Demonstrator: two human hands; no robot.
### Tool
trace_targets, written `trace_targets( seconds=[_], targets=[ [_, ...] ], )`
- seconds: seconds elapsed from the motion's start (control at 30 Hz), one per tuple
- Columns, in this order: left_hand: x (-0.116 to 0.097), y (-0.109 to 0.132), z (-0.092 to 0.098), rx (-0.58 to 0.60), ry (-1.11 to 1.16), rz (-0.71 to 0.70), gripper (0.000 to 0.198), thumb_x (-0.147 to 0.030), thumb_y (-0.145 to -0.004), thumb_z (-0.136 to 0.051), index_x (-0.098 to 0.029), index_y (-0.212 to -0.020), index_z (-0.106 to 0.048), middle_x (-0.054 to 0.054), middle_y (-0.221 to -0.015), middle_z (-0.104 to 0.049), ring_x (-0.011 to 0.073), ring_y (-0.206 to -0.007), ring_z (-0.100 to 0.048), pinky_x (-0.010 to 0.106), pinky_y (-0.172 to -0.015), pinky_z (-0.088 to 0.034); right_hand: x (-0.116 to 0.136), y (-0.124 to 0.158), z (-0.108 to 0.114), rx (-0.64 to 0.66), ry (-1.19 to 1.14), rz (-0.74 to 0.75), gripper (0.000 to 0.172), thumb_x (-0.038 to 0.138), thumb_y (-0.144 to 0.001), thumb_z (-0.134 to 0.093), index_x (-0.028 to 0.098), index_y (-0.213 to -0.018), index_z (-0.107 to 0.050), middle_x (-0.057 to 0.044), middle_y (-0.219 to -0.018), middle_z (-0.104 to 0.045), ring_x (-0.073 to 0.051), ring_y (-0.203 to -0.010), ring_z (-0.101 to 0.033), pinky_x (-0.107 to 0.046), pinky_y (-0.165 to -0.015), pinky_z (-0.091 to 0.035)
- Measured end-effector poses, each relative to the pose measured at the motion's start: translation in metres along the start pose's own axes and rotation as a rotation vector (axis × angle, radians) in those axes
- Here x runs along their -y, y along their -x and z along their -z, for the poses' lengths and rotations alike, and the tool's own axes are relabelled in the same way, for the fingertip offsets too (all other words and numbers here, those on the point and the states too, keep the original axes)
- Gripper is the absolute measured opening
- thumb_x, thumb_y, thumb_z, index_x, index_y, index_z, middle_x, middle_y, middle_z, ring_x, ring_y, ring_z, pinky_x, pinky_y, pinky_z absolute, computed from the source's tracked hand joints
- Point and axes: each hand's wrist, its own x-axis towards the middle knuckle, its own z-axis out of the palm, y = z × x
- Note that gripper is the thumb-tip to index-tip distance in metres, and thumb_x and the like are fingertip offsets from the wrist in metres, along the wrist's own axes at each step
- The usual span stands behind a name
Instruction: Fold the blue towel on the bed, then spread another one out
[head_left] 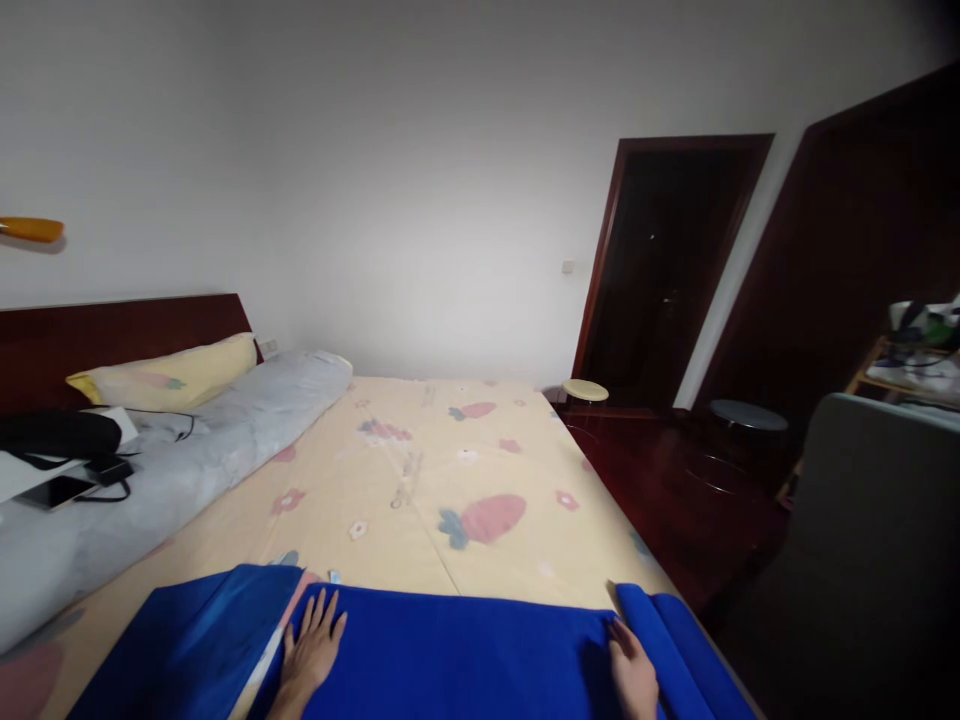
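Observation:
A bright blue cloth (450,655) lies spread flat near me on the bed. My left hand (312,648) rests palm down on its left end, fingers spread. At the cloth's far right corner, my right hand (634,672) has its fingers closed on the edge. Just left of my left hand is a darker blue cloth piece (191,640), with a narrow strip of bedsheet between the two. Beside my right hand, blue folds (679,650) lie along the bed's edge; I cannot tell whether they belong to the same cloth.
The bed has a cream sheet (465,460) with carrot prints. A grey quilt (247,440), a yellow pillow (195,372), a black bag (60,437) and a phone (60,491) are at left. Two round stools (585,390) and a dark chair back (877,530) stand right of the bed.

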Motion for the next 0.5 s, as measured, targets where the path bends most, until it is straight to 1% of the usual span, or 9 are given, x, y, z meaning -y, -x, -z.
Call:
trace_targets(
  seconds=[0.07,0.1,0.13,0.23,0.3,0.33,0.4,0.43,0.5],
  targets=[
    [-0.029,0.012,-0.011,-0.089,0.056,-0.075,0.067,-0.046,-0.087,-0.023,-0.018,-0.148,-0.021,0.007,-0.16,-0.014,0.0248,-0.148,-0.008,0.056,-0.118,-0.003,0.0,0.025,-0.031,0.044,0.009,0.035,0.057,0.046,-0.053,-0.063,0.021,-0.104,-0.065,-0.01,-0.122,-0.068,-0.035,-0.129,-0.049,-0.051,-0.113,-0.036],
    [-0.047,0.02,-0.019,-0.105,0.126,-0.174,0.067,-0.046,-0.087,-0.024,-0.017,-0.147,-0.022,0.008,-0.16,-0.015,0.0247,-0.148,-0.008,0.053,-0.119,-0.001,0.0,0.042,-0.051,0.1,0.003,0.064,0.053,0.044,-0.054,-0.065,0.022,-0.102,-0.067,-0.009,-0.122,-0.068,-0.034,-0.129,-0.049,-0.048,-0.114,-0.035],
    [-0.068,0.028,-0.027,-0.096,0.231,-0.271,0.066,-0.046,-0.087,-0.024,-0.017,-0.147,-0.025,0.008,-0.159,-0.018,0.0247,-0.148,-0.01,0.05,-0.12,0.0,0.002,0.061,-0.072,0.215,-0.007,0.128,0.05,0.042,-0.056,-0.065,0.023,-0.102,-0.068,-0.008,-0.124,-0.067,-0.033,-0.13,-0.048,-0.047,-0.116,-0.033],
    [-0.128,0.051,-0.054,0.021,0.525,-0.489,0.061,-0.044,-0.087,-0.029,-0.024,-0.145,-0.029,0.003,-0.158,-0.022,0.0237,-0.148,-0.012,0.048,-0.121,0.004,0.01,0.116,-0.131,0.57,-0.032,0.264,0.049,0.036,-0.061,-0.066,0.028,-0.11,-0.068,-0.004,-0.137,-0.058,-0.031,-0.135,-0.042,-0.048,-0.12,-0.023],
    [-0.155,0.06,-0.066,0.15,0.646,-0.539,0.059,-0.043,-0.086,-0.036,-0.027,-0.143,-0.034,0.003,-0.158,-0.025,0.0246,-0.148,-0.013,0.048,-0.12,0.009,0.017,0.138,-0.154,0.722,0.089,0.348,0.05,0.035,-0.068,-0.063,0.034,-0.118,-0.063,0.001,-0.142,-0.052,-0.03,-0.139,-0.037,-0.049,-0.123,-0.014],
    [-0.163,0.061,-0.069,0.2,0.676,-0.548,0.059,-0.043,-0.085,-0.039,-0.029,-0.142,-0.037,0.003,-0.157,-0.026,0.025,-0.148,-0.013,0.049,-0.119,0.01,0.019,0.141,-0.159,0.773,0.169,0.379,0.05,0.036,-0.071,-0.061,0.037,-0.121,-0.06,0.003,-0.143,-0.05,-0.029,-0.14,-0.035,-0.05,-0.123,-0.011],
    [-0.163,0.059,-0.068,0.226,0.668,-0.545,0.058,-0.045,-0.084,-0.041,-0.032,-0.14,-0.039,0.002,-0.157,-0.027,0.025,-0.148,-0.013,0.049,-0.119,0.011,0.02,0.135,-0.154,0.813,0.307,0.413,0.049,0.041,-0.075,-0.06,0.04,-0.123,-0.056,0.005,-0.144,-0.046,-0.028,-0.141,-0.033,-0.051,-0.122,-0.009],
    [-0.156,0.055,-0.065,0.2,0.631,-0.526,0.058,-0.046,-0.084,-0.04,-0.034,-0.14,-0.037,0.0,-0.158,-0.026,0.0244,-0.148,-0.013,0.049,-0.119,0.011,0.018,0.127,-0.146,0.795,0.348,0.415,0.049,0.045,-0.075,-0.06,0.04,-0.123,-0.055,0.005,-0.144,-0.045,-0.028,-0.141,-0.033,-0.051,-0.122,-0.009],
    [-0.133,0.043,-0.055,0.11,0.514,-0.452,0.059,-0.051,-0.085,-0.036,-0.034,-0.142,-0.033,-0.001,-0.159,-0.022,0.0234,-0.148,-0.011,0.05,-0.119,0.009,0.012,0.103,-0.122,0.69,0.386,0.407,0.05,0.051,-0.073,-0.061,0.04,-0.122,-0.057,0.003,-0.143,-0.046,-0.028,-0.14,-0.034,-0.051,-0.122,-0.009]
  ],
)
